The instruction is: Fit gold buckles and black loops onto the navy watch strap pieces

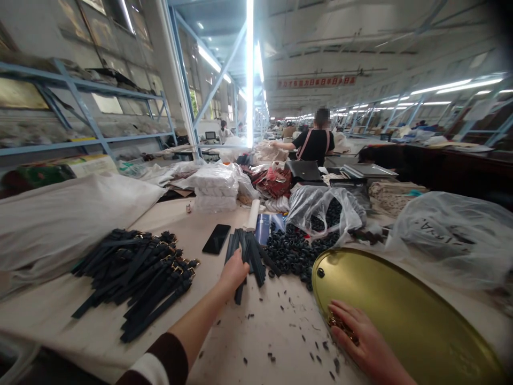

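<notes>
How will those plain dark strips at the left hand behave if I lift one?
The dark strips look thin and narrow, so one is probably light. They lie mostly straight, suggesting some stiffness, though a lifted end may still droop. They overlap loosely, so pulling one near the left hand could drag or fan out its neighbours.

Well behind the bare left hand (234, 271) sits a dark brown sleeve (174, 350) with a broad white stripe (150, 369), and the right hand (363, 334) is bare too.

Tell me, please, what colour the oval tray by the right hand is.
The oval tray is a shiny, slightly greenish gold, seen in the head view.
</notes>
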Demonstrator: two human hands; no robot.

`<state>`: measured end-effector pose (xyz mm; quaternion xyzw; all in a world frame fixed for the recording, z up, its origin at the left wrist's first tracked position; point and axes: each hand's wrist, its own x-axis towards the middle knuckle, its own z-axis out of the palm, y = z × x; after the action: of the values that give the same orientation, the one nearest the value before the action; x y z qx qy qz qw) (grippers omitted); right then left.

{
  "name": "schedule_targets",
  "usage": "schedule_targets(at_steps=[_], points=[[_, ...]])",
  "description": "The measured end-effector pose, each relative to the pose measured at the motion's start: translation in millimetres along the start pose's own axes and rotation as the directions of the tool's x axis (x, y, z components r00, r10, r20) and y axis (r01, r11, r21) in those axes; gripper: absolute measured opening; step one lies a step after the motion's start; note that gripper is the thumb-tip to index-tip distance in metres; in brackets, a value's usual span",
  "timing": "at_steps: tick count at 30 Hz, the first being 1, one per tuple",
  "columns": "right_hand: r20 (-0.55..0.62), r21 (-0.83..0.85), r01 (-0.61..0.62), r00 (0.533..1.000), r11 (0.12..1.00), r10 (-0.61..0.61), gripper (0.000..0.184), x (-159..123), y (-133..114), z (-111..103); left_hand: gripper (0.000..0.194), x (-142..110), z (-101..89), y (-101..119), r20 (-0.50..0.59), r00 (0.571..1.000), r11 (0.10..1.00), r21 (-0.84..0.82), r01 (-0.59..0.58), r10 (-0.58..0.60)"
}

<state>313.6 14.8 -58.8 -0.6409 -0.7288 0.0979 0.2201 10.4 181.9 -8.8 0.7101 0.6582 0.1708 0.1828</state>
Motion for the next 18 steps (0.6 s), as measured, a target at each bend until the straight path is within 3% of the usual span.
schedule_targets(at_steps=[4,9,18], points=[[-0.136,0.0,-0.021,0.99,1.0,0.021,0.037,19,-29,-11,0.03,-36,-6.8,-10,0.029,0.996,0.994,-0.072,-0.085,0.087],[-0.074,-0.09,0.033,0.996,0.995,-0.04,0.027,61,-68,-6,0.041,-63,-4.6,-11,0.042,0.989,0.982,-0.13,-0.137,0.144],[-0.07,-0.302,-0.055,0.997,0.952,0.035,0.02,125,-75,18,0.035,-33,10.1,8,-0.025,0.993,0.986,-0.119,-0.116,0.114]])
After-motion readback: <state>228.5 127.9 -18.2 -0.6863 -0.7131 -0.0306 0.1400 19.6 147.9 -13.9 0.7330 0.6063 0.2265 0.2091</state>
